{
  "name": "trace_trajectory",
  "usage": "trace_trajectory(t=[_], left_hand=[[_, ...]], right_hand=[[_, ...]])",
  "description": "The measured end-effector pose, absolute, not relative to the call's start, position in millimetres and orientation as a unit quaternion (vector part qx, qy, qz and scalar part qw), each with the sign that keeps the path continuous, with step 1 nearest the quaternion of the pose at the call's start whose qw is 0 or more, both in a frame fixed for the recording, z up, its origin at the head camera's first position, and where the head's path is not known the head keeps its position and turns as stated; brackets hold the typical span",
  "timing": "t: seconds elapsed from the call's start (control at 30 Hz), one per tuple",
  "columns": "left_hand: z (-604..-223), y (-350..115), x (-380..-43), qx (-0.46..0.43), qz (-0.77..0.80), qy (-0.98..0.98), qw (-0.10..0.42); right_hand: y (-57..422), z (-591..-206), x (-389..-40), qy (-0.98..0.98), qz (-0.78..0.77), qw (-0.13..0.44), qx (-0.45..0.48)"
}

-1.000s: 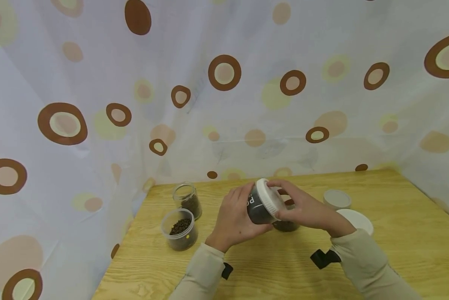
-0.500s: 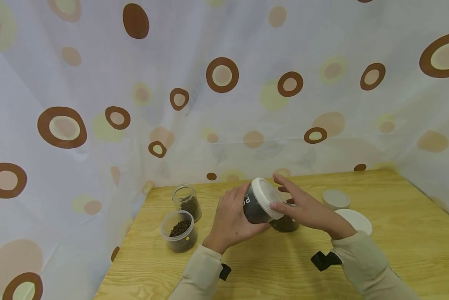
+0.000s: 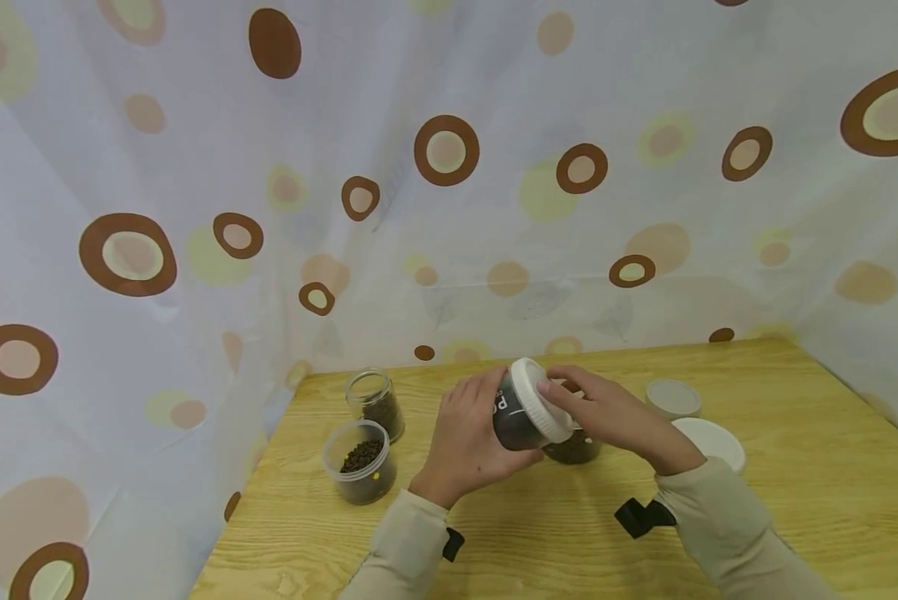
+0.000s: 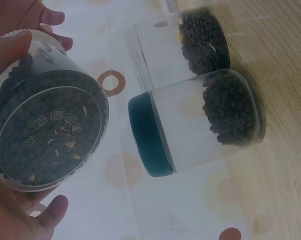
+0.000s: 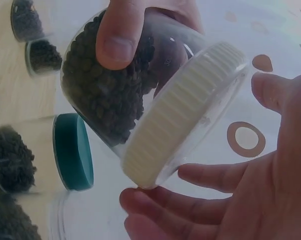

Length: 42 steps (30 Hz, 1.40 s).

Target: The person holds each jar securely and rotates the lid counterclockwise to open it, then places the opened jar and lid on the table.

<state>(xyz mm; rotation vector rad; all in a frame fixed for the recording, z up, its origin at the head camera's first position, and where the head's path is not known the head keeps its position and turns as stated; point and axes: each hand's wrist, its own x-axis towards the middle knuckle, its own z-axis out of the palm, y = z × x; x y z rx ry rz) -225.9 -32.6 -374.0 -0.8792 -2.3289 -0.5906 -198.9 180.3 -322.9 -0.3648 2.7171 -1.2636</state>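
Observation:
In the head view my left hand grips a clear plastic jar, held tilted above the table. Dark pellets fill much of it, and its ribbed white lid faces right. Beside that lid is my right hand, fingers spread and loosely bent. From the right wrist, fingertips reach the lower rim of the lid, while the thumb stands apart from it. Beyond the held jar stands a teal-lidded jar part filled with dark pellets; an uncovered clear jar is next to it.
At the left of the wooden table are an uncovered plastic tub and a glass jar, both holding dark pellets. Two loose whitish lids, a smaller one and a larger one, lie at the right. A patterned curtain hangs behind.
My right hand held the lid a second ago, then its fingers spread away from it. Now they are back close against the lid. The left hand keeps the jar in nearly the same place.

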Motion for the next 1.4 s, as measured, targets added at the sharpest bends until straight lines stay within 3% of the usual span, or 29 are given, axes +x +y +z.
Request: trace_trajectory(t=[0.33,0.73,1.4], left_hand=[[-378,-32,-224,-0.327,-0.187,-0.876,0.302],[-378,-35,-227,-0.331,-0.230,-0.876,0.264],[-378,-35,-226,-0.330,-0.250,-0.877,0.245]], right_hand=[[175,-317,-201,0.933,-0.342,0.056,-0.098],[188,-325,-202,0.872,-0.417,0.061,-0.249],[193,-334,-202,0.862,-0.406,0.006,-0.302]])
